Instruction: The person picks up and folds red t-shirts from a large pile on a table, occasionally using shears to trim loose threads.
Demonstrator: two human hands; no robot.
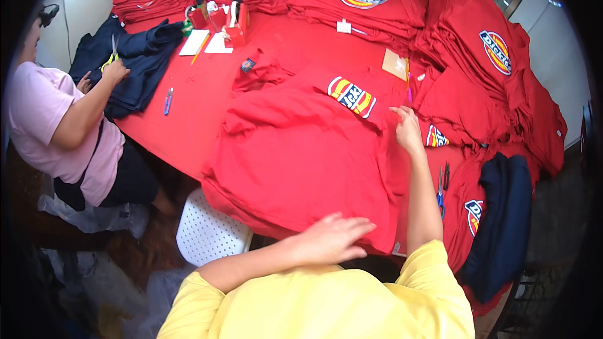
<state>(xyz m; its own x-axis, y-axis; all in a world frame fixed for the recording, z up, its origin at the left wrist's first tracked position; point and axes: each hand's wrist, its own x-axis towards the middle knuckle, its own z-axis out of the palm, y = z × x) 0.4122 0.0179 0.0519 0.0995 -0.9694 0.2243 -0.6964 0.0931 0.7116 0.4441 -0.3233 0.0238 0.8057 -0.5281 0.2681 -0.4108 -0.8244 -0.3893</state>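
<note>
A red shirt (295,163) lies spread and lightly wrinkled on the table before me, a yellow, red and blue printed emblem (352,96) partly folded at its far side. My left hand (333,237) is over the shirt's near edge, fingers stretched and slightly apart, holding nothing. Farther away, my right hand (407,129) reaches to the shirt's right side beside the emblem. Its index finger points left, and nothing shows in its grasp. Whether either hand presses on the cloth is hard to tell.
Stacks of folded red shirts (358,0) line the far and right sides. Blue-handled scissors (441,198) and navy garments (502,213) lie at right. At left, a co-worker (69,119) holds yellow-handled scissors (111,56) over navy cloth (141,63). A white perforated stool (210,229) stands by the table.
</note>
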